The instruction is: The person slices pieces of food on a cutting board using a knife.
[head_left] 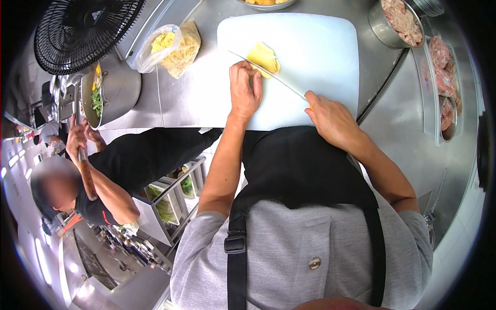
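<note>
one tin, upper right, holds meat; one pot, upper left, greens. the right hand grips a knife across yellow food, upper centre; the left hand curls beside it, its hold unclear.

No text, label, brand, number or sign can be read. Towards eight o'clock in the head view, a small red mark stands on the black sleeve of another person; it is too small to tell whether it is lettering or a logo.
</note>
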Tool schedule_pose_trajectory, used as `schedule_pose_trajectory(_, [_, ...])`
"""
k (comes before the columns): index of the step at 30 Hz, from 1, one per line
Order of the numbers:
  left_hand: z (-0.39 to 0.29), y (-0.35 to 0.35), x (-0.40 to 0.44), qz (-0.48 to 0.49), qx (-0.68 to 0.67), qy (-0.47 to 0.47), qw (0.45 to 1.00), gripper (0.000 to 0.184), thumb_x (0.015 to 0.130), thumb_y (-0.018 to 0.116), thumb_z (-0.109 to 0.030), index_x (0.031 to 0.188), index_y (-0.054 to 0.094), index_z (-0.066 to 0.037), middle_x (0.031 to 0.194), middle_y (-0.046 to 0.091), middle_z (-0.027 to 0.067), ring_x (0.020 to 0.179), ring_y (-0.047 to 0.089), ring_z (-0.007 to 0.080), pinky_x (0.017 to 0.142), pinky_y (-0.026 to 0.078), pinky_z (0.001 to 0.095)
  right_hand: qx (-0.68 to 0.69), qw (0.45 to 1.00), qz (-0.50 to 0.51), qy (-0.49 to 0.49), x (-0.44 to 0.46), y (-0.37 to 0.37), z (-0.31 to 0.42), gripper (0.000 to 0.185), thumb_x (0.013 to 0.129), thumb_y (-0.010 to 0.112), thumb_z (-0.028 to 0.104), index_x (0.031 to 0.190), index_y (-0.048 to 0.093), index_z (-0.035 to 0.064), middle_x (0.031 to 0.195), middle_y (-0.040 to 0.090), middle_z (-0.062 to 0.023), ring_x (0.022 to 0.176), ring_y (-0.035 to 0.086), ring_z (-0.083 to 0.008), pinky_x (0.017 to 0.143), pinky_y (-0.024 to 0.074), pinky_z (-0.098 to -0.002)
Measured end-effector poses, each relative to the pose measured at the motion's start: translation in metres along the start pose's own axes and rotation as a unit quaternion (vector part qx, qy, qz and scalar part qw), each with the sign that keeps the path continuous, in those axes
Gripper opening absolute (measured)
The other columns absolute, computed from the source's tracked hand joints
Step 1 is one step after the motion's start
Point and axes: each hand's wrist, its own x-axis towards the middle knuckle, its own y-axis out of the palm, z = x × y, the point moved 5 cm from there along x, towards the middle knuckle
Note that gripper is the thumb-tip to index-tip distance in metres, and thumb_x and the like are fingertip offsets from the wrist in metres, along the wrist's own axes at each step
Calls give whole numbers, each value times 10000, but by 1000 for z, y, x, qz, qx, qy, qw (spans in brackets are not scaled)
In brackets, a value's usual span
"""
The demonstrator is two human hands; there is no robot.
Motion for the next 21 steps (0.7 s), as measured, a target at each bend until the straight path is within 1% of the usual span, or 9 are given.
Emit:
schedule_pose_trajectory(2, [0,0,0,-2,-1,-1,1000,164,928,712,50,1003,569,22,1140,586,219,1074,583,392,953,500,459,5,1000,2,7,0,-2,2,205,1084,593,165,1128,508,-16,921,667,-246,854,680,-467,782,519,-567])
schedule_pose_trajectory(5, [-5,-3,3,-9,30,16,999,146,954,707,48,1020,582,16,1110,612,215,1042,641,383,904,546,440,-3,1000,-9,-3,-1,0,3,193,1088,582,163,1132,510,-10,924,669,-243,857,683,-463,780,522,-565])
schedule_pose_trajectory(11, [-3,-2,2,-7,23,11,1000,148,950,721,40,1006,587,15,1108,616,217,1042,638,381,911,541,440,-6,1000,16,22,3,7,3,177,1082,575,156,1155,508,9,927,673,-237,861,689,-455,780,526,-564])
schedule_pose_trajectory(17, [-1,-1,1,-8,30,14,999,153,949,730,37,1004,588,15,1100,619,217,1037,639,380,908,543,442,-11,1000,7,6,8,11,3,171,1081,566,144,1167,504,9,927,675,-235,846,689,-455,771,535,-556])
schedule_pose_trajectory(20, [-2,-1,2,-13,26,10,1000,153,951,730,34,1002,587,14,1094,619,216,1030,641,380,903,546,443,-27,999,12,21,7,8,5,164,1073,559,131,1171,510,9,931,677,-235,847,690,-453,766,535,-558])
schedule_pose_trajectory(21, [-1,-1,2,-13,26,11,1000,152,951,730,33,1001,587,13,1093,619,215,1029,641,380,902,546,442,-20,1000,15,17,9,11,5,168,1081,560,138,1167,494,9,928,668,-239,851,679,-462,768,519,-565])
